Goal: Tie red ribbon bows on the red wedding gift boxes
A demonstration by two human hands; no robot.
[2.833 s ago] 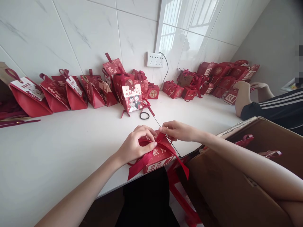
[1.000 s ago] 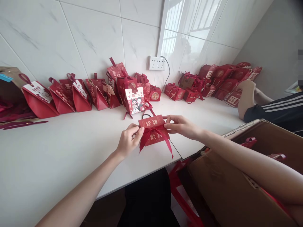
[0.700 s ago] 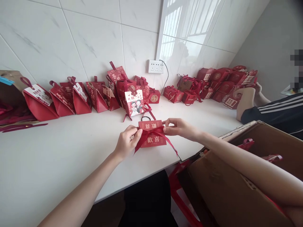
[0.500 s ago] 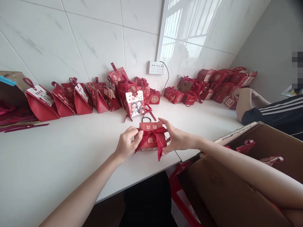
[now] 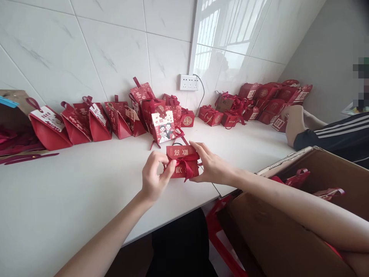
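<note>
A small red gift box (image 5: 181,152) with gold characters lies on the white table in front of me, tilted slightly. A dark red ribbon (image 5: 188,166) is tied in a bow across its front. My left hand (image 5: 155,173) is closed at the box's left side, thumb and forefinger pinching its edge; whether ribbon is caught there too I cannot tell. Around the right side curve the fingers of my right hand (image 5: 211,163), thumb low and forefinger at the top corner. Just behind stands a box with a cartoon couple (image 5: 164,127).
Several red gift bags (image 5: 50,129) line the wall at left. More red boxes (image 5: 268,100) are stacked at back right, where another person's hand (image 5: 292,115) touches one. An open cardboard box (image 5: 268,215) stands at lower right, beyond the table edge. A power strip (image 5: 188,82) is on the wall.
The gift box has tipped back and its lower front edge no longer shows. The hanging ribbon tail looks shorter. My right hand has moved slightly left with the box.
</note>
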